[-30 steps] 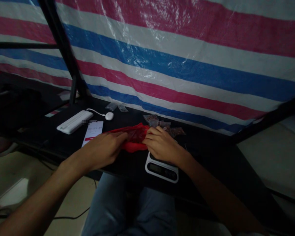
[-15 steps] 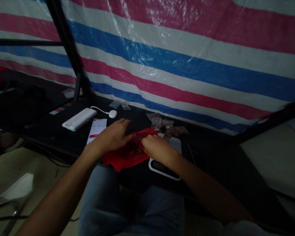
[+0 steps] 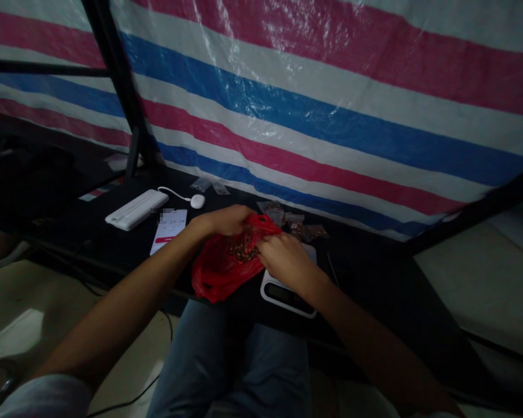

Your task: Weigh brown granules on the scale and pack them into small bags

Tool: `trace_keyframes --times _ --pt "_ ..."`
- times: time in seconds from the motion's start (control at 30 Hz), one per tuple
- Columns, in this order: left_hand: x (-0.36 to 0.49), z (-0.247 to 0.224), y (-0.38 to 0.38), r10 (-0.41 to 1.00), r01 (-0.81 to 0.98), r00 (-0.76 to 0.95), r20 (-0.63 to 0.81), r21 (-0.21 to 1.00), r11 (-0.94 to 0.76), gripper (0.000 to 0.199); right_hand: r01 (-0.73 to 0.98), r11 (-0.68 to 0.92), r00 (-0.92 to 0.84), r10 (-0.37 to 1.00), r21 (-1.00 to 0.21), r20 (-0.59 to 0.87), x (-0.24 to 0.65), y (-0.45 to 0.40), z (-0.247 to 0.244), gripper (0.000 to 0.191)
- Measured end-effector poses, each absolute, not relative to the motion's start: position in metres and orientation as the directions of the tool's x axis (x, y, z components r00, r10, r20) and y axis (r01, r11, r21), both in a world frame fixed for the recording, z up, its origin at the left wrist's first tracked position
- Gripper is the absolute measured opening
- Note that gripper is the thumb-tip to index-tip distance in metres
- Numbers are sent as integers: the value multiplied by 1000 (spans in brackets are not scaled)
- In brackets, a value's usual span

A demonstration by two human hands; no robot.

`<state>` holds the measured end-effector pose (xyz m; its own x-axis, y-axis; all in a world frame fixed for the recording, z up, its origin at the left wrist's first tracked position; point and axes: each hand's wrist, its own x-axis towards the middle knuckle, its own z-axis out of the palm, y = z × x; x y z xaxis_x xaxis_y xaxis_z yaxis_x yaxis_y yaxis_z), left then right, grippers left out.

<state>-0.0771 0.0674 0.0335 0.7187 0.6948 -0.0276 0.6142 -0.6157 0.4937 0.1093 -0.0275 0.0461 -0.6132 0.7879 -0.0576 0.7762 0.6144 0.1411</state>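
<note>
A red plastic bag (image 3: 220, 270) lies open on the black table, with small brown pieces (image 3: 243, 248) inside it. My left hand (image 3: 232, 220) is at the bag's far edge, its fingers closed around the red plastic. At the bag's right side is my right hand (image 3: 283, 253), fingers bent and pressed together on the red plastic. Beneath that hand and wrist sits a white scale (image 3: 270, 291) with a dark display. Just behind the scale are several small clear bags of brown pieces (image 3: 294, 225).
On the left of the black table (image 3: 375, 290) are a phone (image 3: 169, 229), a white oblong case (image 3: 138, 209) and a round white piece (image 3: 197, 201) on a cord. Small clear bags (image 3: 201, 184) lie farther back. A striped sheet (image 3: 287, 110) hangs behind.
My left hand has moved right and onto the bag's far edge. The bag's mouth has opened wider, showing more brown pieces. The view has shifted slightly.
</note>
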Motion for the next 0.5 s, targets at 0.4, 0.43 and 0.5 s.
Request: trace_keyframes --times 0.4,0.43,0.5 --pt "-100 30 55 807 745 590 19 373 -553 33 804 594 -594 803 17 51 81 -8 36 28" --pt "-101 30 58 815 759 578 30 347 -551 30 797 604 -603 796 -22 54 77 -5 33 27" --pt "-102 28 63 829 782 558 46 305 -543 24 795 601 -601 799 -84 28 71 2 28 21"
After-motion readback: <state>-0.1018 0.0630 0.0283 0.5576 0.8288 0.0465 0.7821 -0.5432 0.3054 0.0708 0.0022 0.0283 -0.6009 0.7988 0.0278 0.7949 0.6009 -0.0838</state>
